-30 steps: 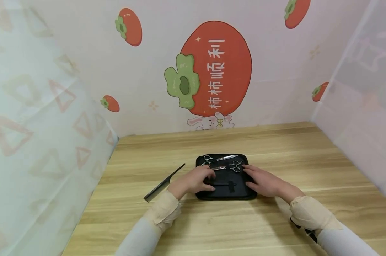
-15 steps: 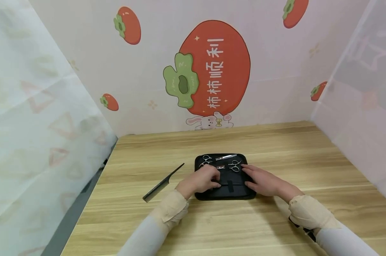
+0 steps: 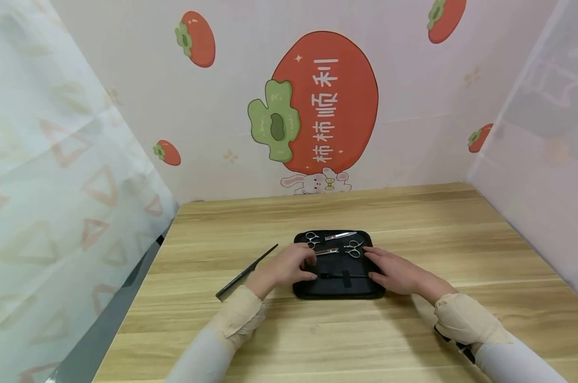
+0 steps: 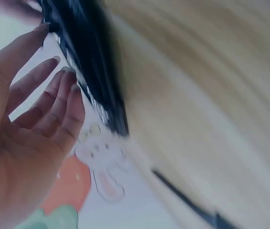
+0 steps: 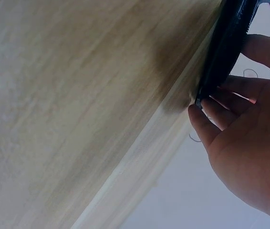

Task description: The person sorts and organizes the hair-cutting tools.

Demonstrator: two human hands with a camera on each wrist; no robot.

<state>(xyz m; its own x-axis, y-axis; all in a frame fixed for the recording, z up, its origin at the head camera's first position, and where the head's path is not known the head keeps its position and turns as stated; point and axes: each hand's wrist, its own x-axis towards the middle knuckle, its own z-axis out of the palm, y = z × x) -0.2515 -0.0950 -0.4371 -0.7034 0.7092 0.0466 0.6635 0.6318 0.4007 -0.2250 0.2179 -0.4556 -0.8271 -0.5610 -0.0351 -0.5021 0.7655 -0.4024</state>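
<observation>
A flat black zip case [image 3: 361, 290] lies open on the wooden table. Two pairs of silver scissors are in its far half: one pair [image 3: 340, 235] has its finger rings to the left, the other pair [image 3: 353, 249] to the right. Nearer, a slim black rod-like tool [image 3: 334, 275] runs under a short black strap [image 3: 347, 279]. My left hand [image 3: 287, 266] is over the case's left edge, fingers loosely bent and holding nothing, thumb tip close to the tool's left end. My right hand [image 3: 398, 271] rests with its fingers and thumb along the case's right edge.
A black rat-tail comb [image 3: 241, 277] lies on the table [image 3: 327, 340] left of the case, its tail pointing away. A printed wall sheet [image 3: 222, 106] stands behind the table, with pale sheets on both sides.
My left hand moved right over the case, then came back left to its edge. The slim black tool now sits further right under the strap. My right hand stayed in place.
</observation>
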